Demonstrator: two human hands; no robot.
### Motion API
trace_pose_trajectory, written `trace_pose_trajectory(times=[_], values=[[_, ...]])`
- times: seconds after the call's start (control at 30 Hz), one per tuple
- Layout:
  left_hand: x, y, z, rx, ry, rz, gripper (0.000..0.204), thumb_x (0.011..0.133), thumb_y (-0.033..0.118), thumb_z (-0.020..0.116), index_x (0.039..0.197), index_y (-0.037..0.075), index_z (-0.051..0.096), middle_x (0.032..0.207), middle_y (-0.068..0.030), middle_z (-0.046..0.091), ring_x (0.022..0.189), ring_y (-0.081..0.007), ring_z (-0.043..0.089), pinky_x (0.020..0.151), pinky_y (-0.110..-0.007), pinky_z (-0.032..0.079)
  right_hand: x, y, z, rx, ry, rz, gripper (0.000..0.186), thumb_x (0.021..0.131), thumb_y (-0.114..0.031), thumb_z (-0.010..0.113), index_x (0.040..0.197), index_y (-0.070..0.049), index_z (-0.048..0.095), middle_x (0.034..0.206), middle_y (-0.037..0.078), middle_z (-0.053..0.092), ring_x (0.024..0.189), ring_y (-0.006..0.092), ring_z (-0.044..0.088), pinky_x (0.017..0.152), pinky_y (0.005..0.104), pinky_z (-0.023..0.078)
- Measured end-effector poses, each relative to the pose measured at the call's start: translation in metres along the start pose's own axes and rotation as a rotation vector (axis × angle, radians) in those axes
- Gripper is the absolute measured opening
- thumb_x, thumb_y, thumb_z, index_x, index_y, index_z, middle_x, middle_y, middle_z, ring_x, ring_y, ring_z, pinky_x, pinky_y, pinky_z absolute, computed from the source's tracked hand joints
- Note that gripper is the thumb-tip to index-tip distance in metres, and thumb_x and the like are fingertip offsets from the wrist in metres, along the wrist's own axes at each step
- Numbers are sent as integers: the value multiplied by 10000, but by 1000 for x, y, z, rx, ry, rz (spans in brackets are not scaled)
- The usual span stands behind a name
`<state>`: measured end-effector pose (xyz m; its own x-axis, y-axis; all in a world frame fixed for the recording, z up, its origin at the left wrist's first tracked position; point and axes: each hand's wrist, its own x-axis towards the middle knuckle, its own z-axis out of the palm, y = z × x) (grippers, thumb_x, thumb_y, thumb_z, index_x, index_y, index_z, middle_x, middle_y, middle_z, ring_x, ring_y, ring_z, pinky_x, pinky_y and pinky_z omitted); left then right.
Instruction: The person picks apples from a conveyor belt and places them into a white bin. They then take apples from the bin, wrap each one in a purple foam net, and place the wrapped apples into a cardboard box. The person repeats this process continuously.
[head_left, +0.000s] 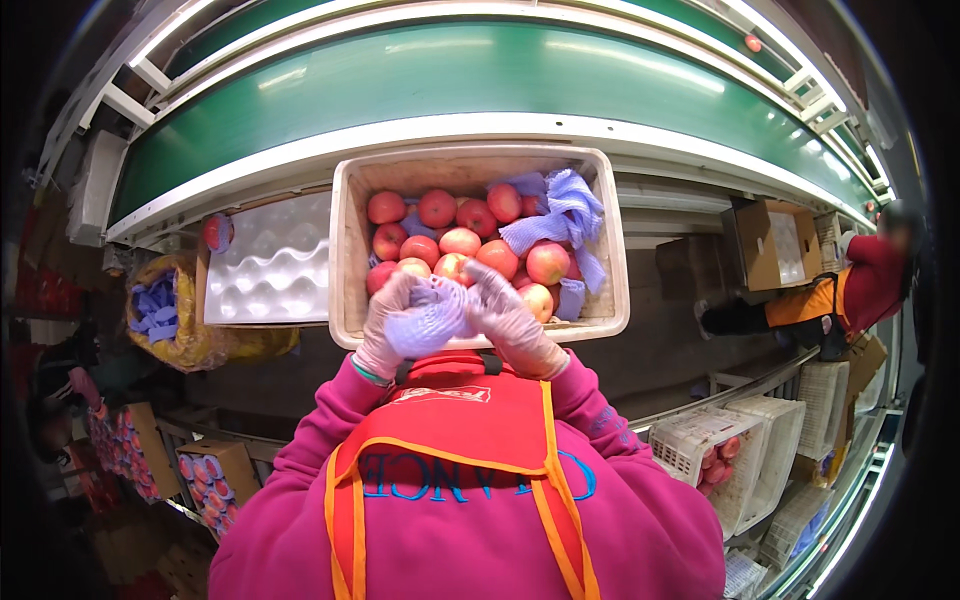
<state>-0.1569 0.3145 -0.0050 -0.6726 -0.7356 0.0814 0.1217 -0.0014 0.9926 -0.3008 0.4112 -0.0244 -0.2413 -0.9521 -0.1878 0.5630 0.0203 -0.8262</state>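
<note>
A purple foam net sleeve (pixel 430 318) is between my hands, above the near rim of a crate (pixel 345 230); whether an apple is inside it I cannot tell. My gloved left hand (pixel 385 325) is closed round its left side. From the other side my gloved right hand (pixel 515 322) grips its edge with curved fingers. Several red apples (pixel 460 242) fill the left and middle of the crate, just beyond my hands. Loose purple foam nets (pixel 568 215) lie bunched over the crate's right end, partly covering some apples.
Left of the crate is a box with a white moulded tray (pixel 268 262), with one netted apple (pixel 218 233) at its corner. A yellow bag (pixel 190 330) holds more nets. Beyond runs a green conveyor belt (pixel 480 75). Another person (pixel 860 285) stands far right; stacked crates (pixel 735 455) are behind me.
</note>
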Motion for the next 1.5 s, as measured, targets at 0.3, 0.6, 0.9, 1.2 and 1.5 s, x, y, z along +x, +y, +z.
trace_pose_trajectory(times=[0.3, 0.6, 0.9, 1.2, 1.5], values=[[-5, 2, -10, -295, -125, -256, 423, 853, 6, 601, 1259, 47, 487, 1231, -54, 509, 1081, -137, 535, 918, -267, 442, 6, 4, -6, -516, 124, -341, 247, 760, 125, 583, 851, -77, 473, 769, -47, 444, 702, 31, 420, 624, 193, 389], [-8, 14, -8, -656, -161, -394, 243, 958, 245, 551, 1073, 37, 602, 947, -15, 636, 854, -98, 605, 774, -250, 485, -3, -18, 6, 2, -84, 12, 227, 877, -55, 608, 1090, -52, 529, 971, 8, 562, 894, 87, 530, 816, 235, 439], [-9, 13, -7, -513, -247, -576, 297, 979, 283, 502, 1021, 9, 609, 906, -11, 625, 776, -85, 585, 731, -232, 473, -8, -21, -11, -23, -203, 130, 161, 953, -204, 565, 1015, -58, 595, 930, -21, 590, 858, 70, 545, 797, 243, 447], [-24, -21, -15, -331, -123, -447, 308, 926, 262, 613, 1127, 30, 637, 996, -19, 668, 845, -94, 627, 722, -240, 517, 62, 8, -171, -1426, 460, 325, 944, 650, -448, 794, 1402, -86, 353, 1381, 197, 413, 1279, 377, 403, 1065, 414, 350], [-30, -25, -37, 48, -19, -363, 421, 876, -48, 568, 1288, -17, 489, 1170, -71, 601, 1023, -149, 599, 889, -287, 496, 46, -17, -140, -423, 234, 22, 917, 628, -268, 869, 1337, -39, 334, 1269, 111, 448, 1162, 222, 480, 980, 362, 429]])
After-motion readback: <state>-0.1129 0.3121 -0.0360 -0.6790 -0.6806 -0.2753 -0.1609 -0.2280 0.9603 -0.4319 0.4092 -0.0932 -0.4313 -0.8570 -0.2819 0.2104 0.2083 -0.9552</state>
